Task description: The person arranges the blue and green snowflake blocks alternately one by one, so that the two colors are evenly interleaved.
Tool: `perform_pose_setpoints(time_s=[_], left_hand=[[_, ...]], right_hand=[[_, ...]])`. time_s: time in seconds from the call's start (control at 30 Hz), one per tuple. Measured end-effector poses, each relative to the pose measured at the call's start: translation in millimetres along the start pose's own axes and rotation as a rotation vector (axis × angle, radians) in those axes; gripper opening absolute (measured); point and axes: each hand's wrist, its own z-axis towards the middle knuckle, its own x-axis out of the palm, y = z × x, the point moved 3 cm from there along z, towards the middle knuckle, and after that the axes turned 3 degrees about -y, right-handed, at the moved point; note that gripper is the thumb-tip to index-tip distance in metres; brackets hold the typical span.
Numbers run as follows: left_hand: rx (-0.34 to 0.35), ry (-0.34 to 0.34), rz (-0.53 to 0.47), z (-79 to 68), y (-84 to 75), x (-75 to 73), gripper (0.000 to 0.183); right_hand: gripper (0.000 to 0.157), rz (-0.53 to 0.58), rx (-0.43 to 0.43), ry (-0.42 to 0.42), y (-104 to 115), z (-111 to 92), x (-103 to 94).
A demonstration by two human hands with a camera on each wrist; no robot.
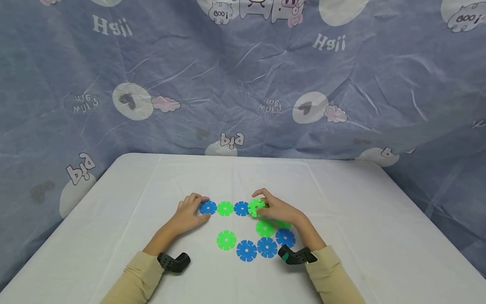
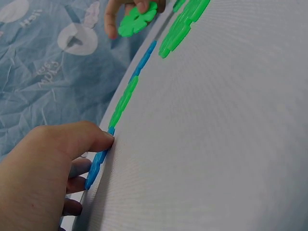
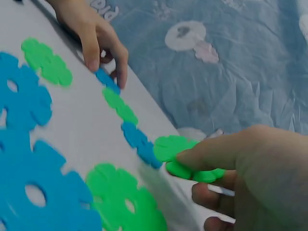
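Observation:
A short row of flower-shaped plastic snowflake discs lies across the table. My left hand [image 1: 187, 215] grips the blue disc [image 1: 208, 207] at the row's left end, thumb at the near edge and fingers at the far edge. Beside it come a green disc [image 1: 225, 208] and another blue disc [image 1: 241, 208]. Between thumb and fingers, my right hand [image 1: 284, 211] pinches a green disc [image 3: 175, 149]. In the left wrist view that disc is raised off the table. From the right wrist, its edge appears close to the row's right blue disc [image 3: 139, 144]; whether they touch I cannot tell.
Nearer the body lie loose discs: a green one [image 1: 226, 240], three blue ones, among them one at the front [image 1: 247, 251], and two more green ones [image 1: 264, 229] below the right hand. The white table [image 1: 182, 177] ends at a blue printed cloth [image 1: 243, 93].

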Motion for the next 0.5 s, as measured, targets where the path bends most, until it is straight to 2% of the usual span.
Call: perform_pose_setpoints(time_s=[0.1, 0.23, 0.37, 0.5], left_hand=[[0.002, 0.001, -0.004, 0.1, -0.5, 0.5, 0.050], [0.011, 0.005, -0.004, 0.6, -1.8, 1.3, 0.050], [0.013, 0.002, 0.001, 0.9, -1.8, 1.0, 0.050], [0.012, 0.001, 0.005, 1.1, -0.6, -0.4, 0.051]], right_hand=[[0.047, -0.024, 0.023, -0.132, -12, 1, -6.4], [0.041, -0.068, 0.060, -0.280, -29, 6, -9.2], [0.037, -0.093, 0.017, -0.332, -39, 10, -5.7], [0.037, -0.210, -0.026, -0.348, -39, 14, -1.7]])
